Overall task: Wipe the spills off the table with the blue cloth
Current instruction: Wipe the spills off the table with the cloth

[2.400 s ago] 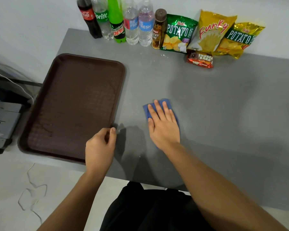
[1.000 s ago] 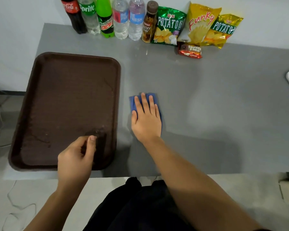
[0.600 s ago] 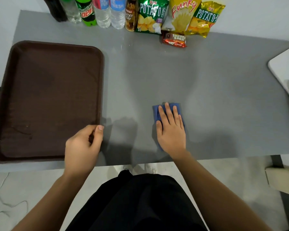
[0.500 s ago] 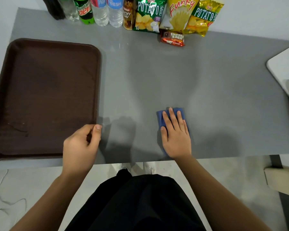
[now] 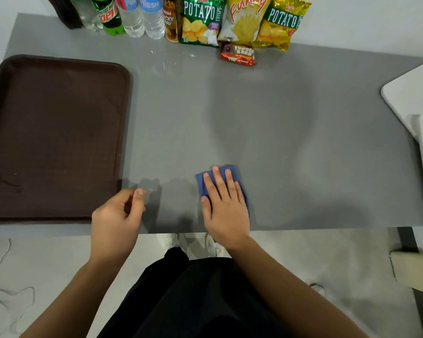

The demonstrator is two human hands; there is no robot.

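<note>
Blue cloth: the blue cloth (image 5: 224,184) lies flat on the gray desk (image 5: 279,132), close to the near edge and about midway along it. Most of it is hidden under a hand; only the far end and thin strips at both sides show.
Right hand: the right hand (image 5: 224,206) lies palm down on the cloth. Its fingers (image 5: 219,181) are spread flat and straight, pressing, not curled around anything.
Left hand: the left hand (image 5: 116,220) is over the near edge of the desk, just beside the tray's near right corner. Its fingers are curled in loosely with the thumb up, and nothing shows inside them.
Spills: a few small shiny wet spots (image 5: 171,57) show near the far edge, in front of the bottles. They are faint and hard to make out.
Tray: a brown tray (image 5: 54,132) fills the left end of the desk. Its left side is cut off by the picture.
Far edge: bottles (image 5: 132,15) and snack bags (image 5: 203,20) stand in a row along the far edge, their tops cut off. A small red snack pack (image 5: 238,54) lies in front of the bags.
Open room: the middle and right part of the desk are bare, from the tray across to the right end.
Right end: a white surface (image 5: 410,93) sits at the desk's right end, only partly in view.
</note>
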